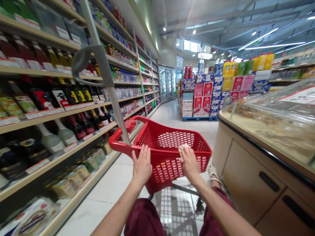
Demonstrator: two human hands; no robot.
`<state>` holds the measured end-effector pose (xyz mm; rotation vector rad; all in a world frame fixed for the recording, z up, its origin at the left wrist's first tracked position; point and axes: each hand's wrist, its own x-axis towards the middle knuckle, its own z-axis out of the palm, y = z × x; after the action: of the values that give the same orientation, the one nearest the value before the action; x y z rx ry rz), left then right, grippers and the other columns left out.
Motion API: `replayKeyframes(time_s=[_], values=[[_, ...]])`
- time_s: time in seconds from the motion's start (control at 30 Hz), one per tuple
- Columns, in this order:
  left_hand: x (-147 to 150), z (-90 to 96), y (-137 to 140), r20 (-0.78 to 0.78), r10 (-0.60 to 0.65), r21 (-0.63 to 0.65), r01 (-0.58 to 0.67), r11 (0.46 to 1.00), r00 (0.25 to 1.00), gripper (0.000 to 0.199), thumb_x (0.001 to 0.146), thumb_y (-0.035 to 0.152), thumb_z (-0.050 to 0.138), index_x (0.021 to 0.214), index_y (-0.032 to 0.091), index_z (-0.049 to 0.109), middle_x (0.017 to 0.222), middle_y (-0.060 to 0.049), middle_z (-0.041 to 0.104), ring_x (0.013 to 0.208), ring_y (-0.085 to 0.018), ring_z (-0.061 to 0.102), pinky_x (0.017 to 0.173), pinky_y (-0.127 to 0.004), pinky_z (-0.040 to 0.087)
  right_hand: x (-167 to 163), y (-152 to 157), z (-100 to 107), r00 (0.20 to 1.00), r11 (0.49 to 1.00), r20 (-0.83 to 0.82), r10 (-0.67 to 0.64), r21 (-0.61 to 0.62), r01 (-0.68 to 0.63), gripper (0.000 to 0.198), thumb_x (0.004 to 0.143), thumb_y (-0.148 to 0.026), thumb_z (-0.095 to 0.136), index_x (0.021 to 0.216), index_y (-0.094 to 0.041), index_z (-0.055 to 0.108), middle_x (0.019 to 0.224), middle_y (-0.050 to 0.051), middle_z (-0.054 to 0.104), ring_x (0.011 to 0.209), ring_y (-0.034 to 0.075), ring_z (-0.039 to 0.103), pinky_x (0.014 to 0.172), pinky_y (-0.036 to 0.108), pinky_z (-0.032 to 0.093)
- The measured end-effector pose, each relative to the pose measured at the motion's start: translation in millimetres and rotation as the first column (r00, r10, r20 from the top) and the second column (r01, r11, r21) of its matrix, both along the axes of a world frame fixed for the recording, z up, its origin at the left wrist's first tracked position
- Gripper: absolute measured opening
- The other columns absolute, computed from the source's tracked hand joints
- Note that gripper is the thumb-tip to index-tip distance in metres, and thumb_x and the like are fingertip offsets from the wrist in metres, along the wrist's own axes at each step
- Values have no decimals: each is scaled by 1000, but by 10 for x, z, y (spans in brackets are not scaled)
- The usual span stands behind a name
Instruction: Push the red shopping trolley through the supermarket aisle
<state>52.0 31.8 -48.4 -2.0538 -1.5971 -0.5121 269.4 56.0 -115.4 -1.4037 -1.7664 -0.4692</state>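
Left hand (144, 164) lies flat on the cart (164, 152), seemingly bracing it, right hand (191, 164) holds a bunched cloth (182, 150) at the near rim, and I see the cart between shelves (78, 196) and display case (236, 157).

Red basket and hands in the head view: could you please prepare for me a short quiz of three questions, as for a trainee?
1. Multiple choice: which hand holds the pale cloth? A) left B) right C) neither
2. True or false: the red basket has solid walls without any holes.
3. Fill in: the bottle shelves stand on the person's ____ side.

Key: 1. B, the right hand. 2. False; its walls are perforated. 3. Left.
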Motion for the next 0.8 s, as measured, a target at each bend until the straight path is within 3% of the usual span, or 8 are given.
replayKeyframes(time_s=[0.1, 0.17, 0.37, 0.47, 0.57, 0.63, 0.7, 0.8], values=[[162, -23, 0, -10, -14, -37, 13, 999, 1000, 61, 66, 11, 37, 127, 10, 35, 135, -11, 34, 128, -25, 24, 104, -56, 6, -91, -14, -16, 985, 988, 83, 153, 23, -155, 44, 82, -10, 36, 124, -17, 44, 133, 8, 39, 128, 20, 20, 102, 43, 27], [196, -33, -3, -13, -14, -38, 14, 999, 1000, 60, 67, 11, 36, 127, 10, 35, 136, -11, 33, 128, -24, 24, 104, -56, 6, 43, -5, -47, 982, 985, 89, 168, 15, -170, 43, 83, -10, 35, 124, -17, 44, 133, 7, 39, 128, 20, 21, 102, 43, 27], [192, -35, -7, -31, -24, -40, 22, 999, 999, 58, 68, 12, 35, 127, 11, 36, 136, -9, 33, 128, -23, 24, 104, -55, 5, 1164, 23, -260, 989, 993, -79, -122, -3, 122, 45, 81, -10, 33, 124, -16, 45, 134, 8, 36, 128, 21, 21, 102, 44, 26], [259, -61, 12, -40, -29, -60, 26, 998, 999, 61, 67, 12, 36, 128, 9, 33, 137, -10, 30, 129, -24, 21, 103, -57, 5, 1383, -59, -582, 989, 992, -80, -125, -17, 124, 44, 81, -12, 34, 123, -14, 45, 135, 9, 35, 128, 21, 22, 102, 43, 27], [289, -101, 37, -50, -21, -67, 18, 998, 999, 62, 67, 12, 36, 129, 9, 31, 138, -10, 28, 130, -24, 18, 103, -57, 5, 1348, -234, -1065, 997, 995, -59, -59, -86, 54, 42, 80, -12, 35, 118, -19, 52, 129, 7, 44, 123, 20, 33, 97, 40, 36], [277, -132, 51, -58, -20, -59, 17, 998, 998, 63, 67, 12, 35, 129, 8, 29, 139, -10, 26, 130, -23, 17, 103, -56, 4, 1303, -342, -1262, 999, 989, -43, 12, -146, -18, 41, 79, -12, 36, 114, -24, 55, 124, 5, 50, 117, 19, 42, 94, 38, 40], [260, -164, 64, -61, -20, -48, 17, 999, 998, 63, 67, 12, 35, 130, 8, 27, 139, -9, 25, 130, -22, 16, 104, -55, 5, 1276, -389, -1220, 997, 989, -71, 24, -146, -34, 42, 79, -13, 36, 117, -25, 52, 126, 5, 48, 118, 19, 40, 95, 39, 39], [254, -206, 80, -49, -2, -33, 1, 999, 999, 65, 68, 13, 36, 131, 8, 25, 140, -10, 22, 131, -22, 14, 104, -55, 5, 1240, -318, -845, 989, 1000, -149, -3, -5, 3, 46, 82, -13, 36, 126, -20, 41, 134, 7, 36, 126, 20, 26, 101, 44, 31]])
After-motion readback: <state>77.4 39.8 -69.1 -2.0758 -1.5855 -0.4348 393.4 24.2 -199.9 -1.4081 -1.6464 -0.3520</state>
